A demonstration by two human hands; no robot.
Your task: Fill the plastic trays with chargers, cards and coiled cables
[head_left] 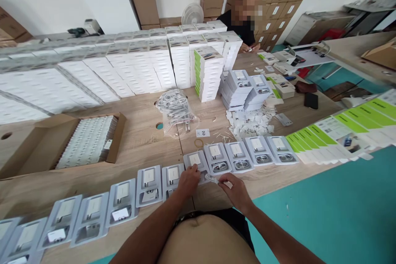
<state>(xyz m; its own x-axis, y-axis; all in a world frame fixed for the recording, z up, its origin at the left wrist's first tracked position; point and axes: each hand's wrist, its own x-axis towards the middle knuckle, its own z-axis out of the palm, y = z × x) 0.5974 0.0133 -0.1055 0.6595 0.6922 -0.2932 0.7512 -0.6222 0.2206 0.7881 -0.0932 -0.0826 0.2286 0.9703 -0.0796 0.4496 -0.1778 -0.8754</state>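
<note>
Cable (211, 178), coiled, sits pinched in the right hand (236, 192), its loops jutting leftward beyond the grip by a tray (203, 162); the left hand (189, 182) lies over that tray, its hold unclear.

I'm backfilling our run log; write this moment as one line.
left hand: at tray with charger | right hand: pinching coiled cable | trays further right: cables inside | bagged cables: on table

The right hand (236, 193) pinches a coiled white cable (211, 178); beside it, the left hand (189, 180) touches a pale grey plastic tray (203, 163).
</note>
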